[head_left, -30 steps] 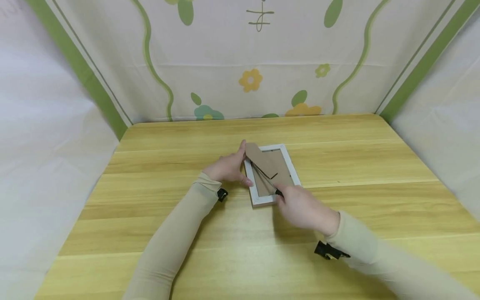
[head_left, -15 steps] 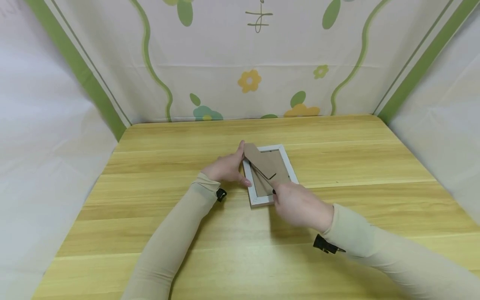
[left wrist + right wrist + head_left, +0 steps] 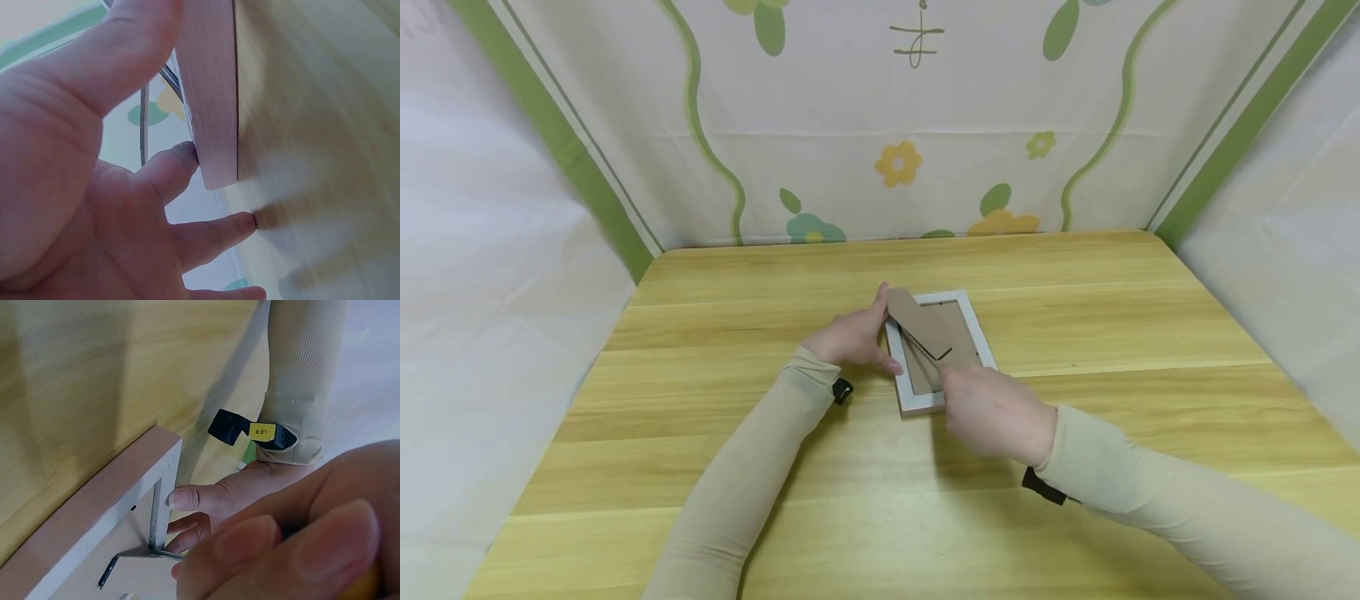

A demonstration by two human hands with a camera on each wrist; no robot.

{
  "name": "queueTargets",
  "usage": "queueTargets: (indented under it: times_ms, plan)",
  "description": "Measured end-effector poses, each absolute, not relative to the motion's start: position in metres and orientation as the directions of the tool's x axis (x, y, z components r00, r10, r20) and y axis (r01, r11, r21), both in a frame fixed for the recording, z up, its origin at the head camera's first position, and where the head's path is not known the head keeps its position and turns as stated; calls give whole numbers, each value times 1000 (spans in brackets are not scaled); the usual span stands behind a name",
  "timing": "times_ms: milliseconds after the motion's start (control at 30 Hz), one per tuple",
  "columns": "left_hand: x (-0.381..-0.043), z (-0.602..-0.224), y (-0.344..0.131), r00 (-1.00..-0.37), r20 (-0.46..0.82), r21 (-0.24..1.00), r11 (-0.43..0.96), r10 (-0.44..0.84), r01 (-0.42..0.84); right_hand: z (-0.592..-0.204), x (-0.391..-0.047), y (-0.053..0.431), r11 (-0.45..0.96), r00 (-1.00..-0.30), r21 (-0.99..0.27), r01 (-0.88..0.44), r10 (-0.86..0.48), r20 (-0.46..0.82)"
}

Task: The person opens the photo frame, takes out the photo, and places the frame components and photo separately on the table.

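Observation:
A photo frame (image 3: 912, 402) with a pale border lies back side up on the table, its brown backing panel (image 3: 964, 333) showing. Its cardboard stand (image 3: 919, 321) is raised at a slant over the backing. My left hand (image 3: 852, 337) steadies the frame's left side, thumb and index finger against it, other fingers spread. My right hand (image 3: 996, 414) grips a screwdriver over the near end of the frame. Its thin metal shaft reaches under the stand toward the left border. A yellow part of the handle (image 3: 367, 584) shows in the right wrist view; most is hidden by the fingers.
The wooden table (image 3: 737, 292) extends around the frame. A white cloth with printed flowers (image 3: 820, 150) hangs behind the table, and pale cloths stand at both sides. A black strap buckle (image 3: 842, 390) sits on the left wrist.
My right hand has shifted slightly left and turned, so the screwdriver's black collar is now hidden. The left hand and the frame stay in place on the table.

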State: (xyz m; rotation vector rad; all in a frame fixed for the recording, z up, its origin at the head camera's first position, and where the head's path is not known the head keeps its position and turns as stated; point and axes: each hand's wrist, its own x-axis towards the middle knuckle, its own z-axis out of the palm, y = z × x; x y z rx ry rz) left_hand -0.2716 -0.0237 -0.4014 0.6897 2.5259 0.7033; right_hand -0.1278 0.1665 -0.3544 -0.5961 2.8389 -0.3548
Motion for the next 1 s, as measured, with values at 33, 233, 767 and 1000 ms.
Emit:
queueTargets:
  times_ms: [33,233,767,1000]
  plan:
    - [-271,-401,-24,-786,-261,565,749,560,346,-354,-128,166,890,-894,-267,-370,-419,-157]
    - [-270,-401,-24,-788,-252,547,755,561,362,-354,-126,164,890,-891,-196,-411,-438,-121]
    - [-268,-400,-25,-800,-272,544,771,536,331,-351,-129,166,920,-915,-285,-270,-337,-221]
    - [-268,-400,-26,-800,-271,558,765,536,323,-355,-127,171,890,-925,-389,-236,-328,-189]
